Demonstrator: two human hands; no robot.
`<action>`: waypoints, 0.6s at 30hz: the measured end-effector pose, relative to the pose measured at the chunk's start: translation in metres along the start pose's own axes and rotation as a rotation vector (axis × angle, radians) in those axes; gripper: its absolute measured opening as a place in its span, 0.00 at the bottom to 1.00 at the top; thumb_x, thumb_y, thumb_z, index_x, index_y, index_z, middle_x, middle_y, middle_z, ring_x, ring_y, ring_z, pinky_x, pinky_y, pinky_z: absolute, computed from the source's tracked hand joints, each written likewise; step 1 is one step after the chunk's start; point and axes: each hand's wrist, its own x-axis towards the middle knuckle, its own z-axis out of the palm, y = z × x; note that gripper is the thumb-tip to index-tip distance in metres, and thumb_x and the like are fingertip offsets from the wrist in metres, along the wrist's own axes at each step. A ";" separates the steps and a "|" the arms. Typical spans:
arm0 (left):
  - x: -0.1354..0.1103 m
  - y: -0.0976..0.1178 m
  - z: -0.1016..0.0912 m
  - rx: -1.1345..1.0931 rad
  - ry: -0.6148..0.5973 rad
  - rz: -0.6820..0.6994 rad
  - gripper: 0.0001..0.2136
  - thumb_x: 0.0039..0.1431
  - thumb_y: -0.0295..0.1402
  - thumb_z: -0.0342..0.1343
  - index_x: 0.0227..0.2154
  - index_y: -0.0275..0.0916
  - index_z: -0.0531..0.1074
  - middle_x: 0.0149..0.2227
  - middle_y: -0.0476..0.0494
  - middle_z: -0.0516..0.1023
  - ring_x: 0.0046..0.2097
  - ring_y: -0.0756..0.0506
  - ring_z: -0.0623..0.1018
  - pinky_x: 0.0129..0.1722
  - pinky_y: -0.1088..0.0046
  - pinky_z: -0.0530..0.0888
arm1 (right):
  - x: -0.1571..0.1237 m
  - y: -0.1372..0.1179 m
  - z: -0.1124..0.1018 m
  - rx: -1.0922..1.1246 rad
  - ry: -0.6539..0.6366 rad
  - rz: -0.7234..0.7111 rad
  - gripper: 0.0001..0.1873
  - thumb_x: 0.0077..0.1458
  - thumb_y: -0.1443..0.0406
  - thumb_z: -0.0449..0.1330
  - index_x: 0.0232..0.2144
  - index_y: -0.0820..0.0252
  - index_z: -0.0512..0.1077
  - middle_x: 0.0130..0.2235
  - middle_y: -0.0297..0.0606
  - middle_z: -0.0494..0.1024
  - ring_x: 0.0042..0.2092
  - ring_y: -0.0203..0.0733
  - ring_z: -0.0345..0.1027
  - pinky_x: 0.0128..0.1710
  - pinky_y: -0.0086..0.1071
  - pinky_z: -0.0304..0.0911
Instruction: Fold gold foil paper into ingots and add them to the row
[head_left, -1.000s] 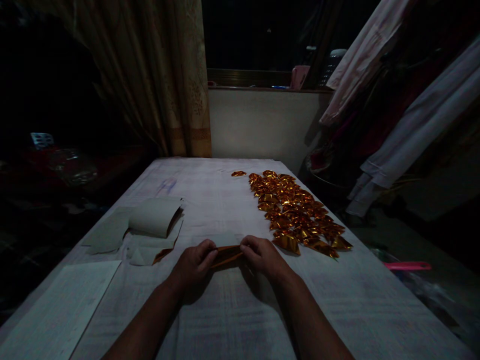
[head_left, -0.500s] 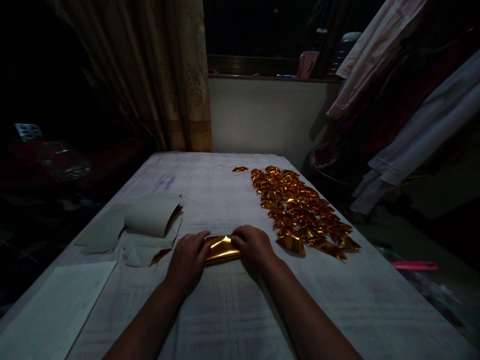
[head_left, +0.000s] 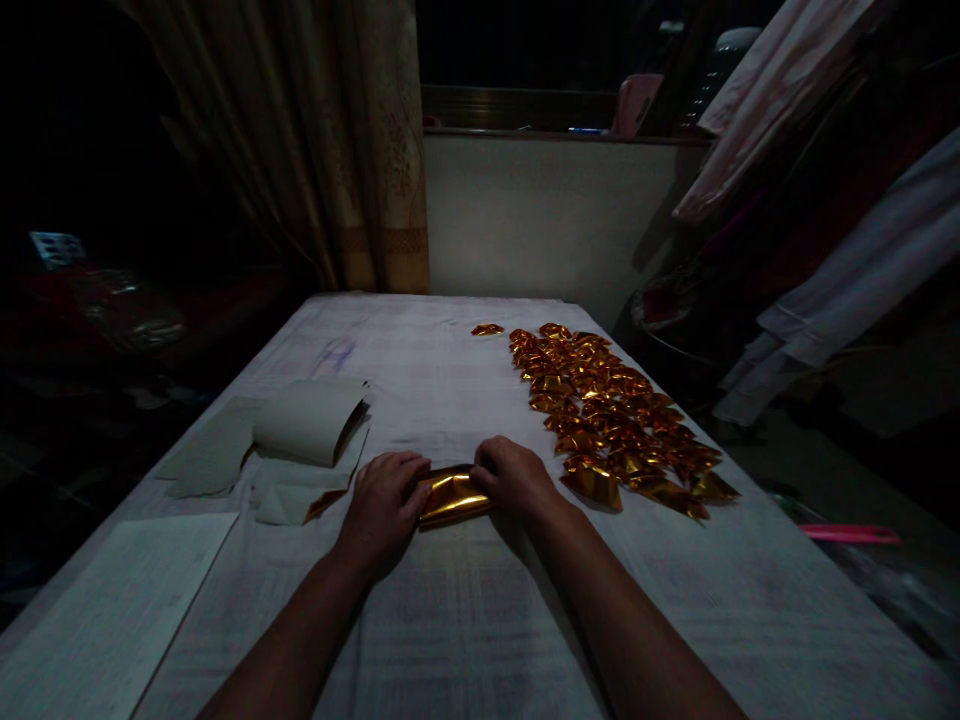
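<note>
A folded strip of shiny gold foil paper lies on the cloth-covered table between my two hands. My left hand grips its left end, thumb against the foil and fingers bent over it. At the right end, my right hand pinches the upper edge with the fingers curled. Right of my right hand spreads a pile of folded gold foil pieces, with one separate gold piece at the far side. Some finger undersides are hidden.
Left of my hands are pale paper sheets, one curled sheet among them, and a flat white sheet nearer me. A curtain hangs behind the table. Clothes hang at the right. A pink handle shows beyond the right edge.
The view has shifted slightly. My left fingers have spread further over the foil's left end, and my right hand stays at the right end, its fingers a little more curled.
</note>
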 end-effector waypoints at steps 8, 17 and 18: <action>0.000 -0.001 -0.002 -0.200 -0.029 -0.083 0.14 0.57 0.42 0.60 0.44 0.44 0.78 0.42 0.43 0.82 0.47 0.38 0.78 0.52 0.55 0.73 | -0.031 0.008 0.001 0.328 0.158 -0.025 0.07 0.53 0.64 0.61 0.36 0.53 0.76 0.30 0.30 0.79 0.30 0.37 0.69 0.30 0.27 0.60; -0.003 0.009 0.000 -0.492 0.010 -0.295 0.10 0.55 0.42 0.60 0.30 0.40 0.75 0.29 0.49 0.78 0.32 0.46 0.77 0.32 0.72 0.73 | -0.034 0.013 0.014 0.494 0.137 -0.021 0.09 0.53 0.61 0.62 0.35 0.55 0.79 0.31 0.34 0.81 0.33 0.40 0.74 0.34 0.30 0.66; -0.003 0.010 -0.001 -0.506 0.015 -0.310 0.10 0.55 0.42 0.60 0.30 0.40 0.76 0.29 0.49 0.78 0.32 0.46 0.77 0.33 0.72 0.74 | -0.034 0.013 0.015 0.530 0.128 -0.014 0.09 0.52 0.60 0.62 0.35 0.55 0.79 0.31 0.34 0.81 0.33 0.40 0.74 0.34 0.30 0.66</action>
